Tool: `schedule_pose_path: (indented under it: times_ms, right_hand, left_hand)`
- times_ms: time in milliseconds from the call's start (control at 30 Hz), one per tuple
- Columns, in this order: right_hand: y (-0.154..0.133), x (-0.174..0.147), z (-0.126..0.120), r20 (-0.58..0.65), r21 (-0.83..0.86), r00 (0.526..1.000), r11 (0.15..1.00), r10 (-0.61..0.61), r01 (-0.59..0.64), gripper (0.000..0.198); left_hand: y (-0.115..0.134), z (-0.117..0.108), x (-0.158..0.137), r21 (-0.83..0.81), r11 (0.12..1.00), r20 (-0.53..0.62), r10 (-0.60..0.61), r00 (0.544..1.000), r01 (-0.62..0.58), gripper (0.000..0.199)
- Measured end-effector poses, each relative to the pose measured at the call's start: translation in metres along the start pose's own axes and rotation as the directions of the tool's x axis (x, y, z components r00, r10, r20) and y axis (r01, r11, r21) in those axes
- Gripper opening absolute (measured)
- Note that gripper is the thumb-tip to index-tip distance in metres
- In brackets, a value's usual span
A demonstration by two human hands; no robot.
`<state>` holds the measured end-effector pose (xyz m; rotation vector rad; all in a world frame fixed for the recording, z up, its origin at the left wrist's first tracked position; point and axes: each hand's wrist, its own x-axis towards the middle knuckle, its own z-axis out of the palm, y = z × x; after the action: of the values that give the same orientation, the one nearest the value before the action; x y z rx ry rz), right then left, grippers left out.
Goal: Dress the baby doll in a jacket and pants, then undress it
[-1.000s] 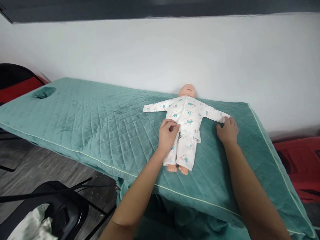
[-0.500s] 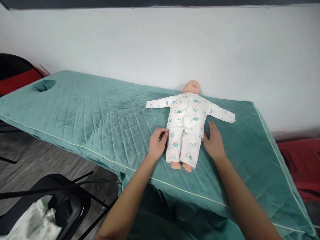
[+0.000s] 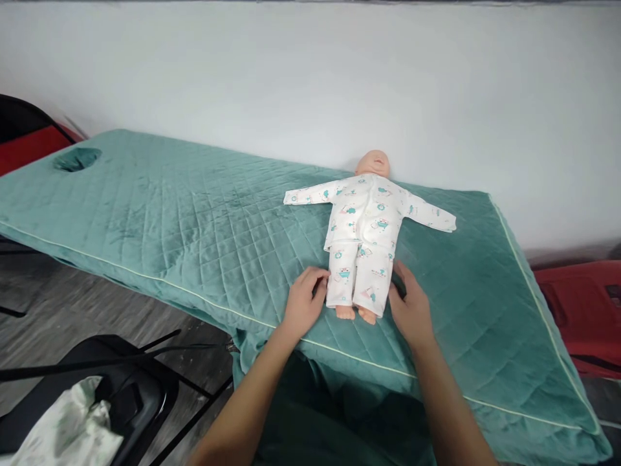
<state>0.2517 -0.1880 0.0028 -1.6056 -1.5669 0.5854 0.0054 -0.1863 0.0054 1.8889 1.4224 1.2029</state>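
"Where does it lie, and what are you holding?"

"The peach-coloured baby doll in white printed cloth (image 3: 365, 210) lies on its back upon the long, teal quilted bed cover (image 3: 233, 246); my left hand (image 3: 305, 298) is loosely curled beside one trouser leg (image 3: 341, 278) – whether it pinches the cloth, I cannot tell; my right hand (image 3: 411, 307) is half open beside the other, gripping nothing."

"How will it handle?"

"I judge it light; the smooth head (image 3: 372, 163) is probably firm and slippery, the clothes soft; I would support trunk and neck – not pull the sleeves (image 3: 310, 194)."
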Motion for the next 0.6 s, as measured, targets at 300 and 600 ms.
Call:
schedule_pose_path:
  times_ms: [300, 600]
  right_hand:
    - [-0.033, -0.043, 0.003, -0.056, 0.085, 0.973, 0.970, -0.224, 0.228, 0.038]
    - [-0.061, -0.050, 0.026, 0.152, -0.304, 0.907, 0.855, -0.392, 0.420, 0.019]
  left_hand:
    - [0.009, -0.005, -0.042, 0.138, 0.989, 0.131, 0.032, 0.991, -0.050, 0.025]
    - [0.022, -0.001, -0.039, 0.005, 1.000, 0.047, 0.031, 0.998, -0.031, 0.008]
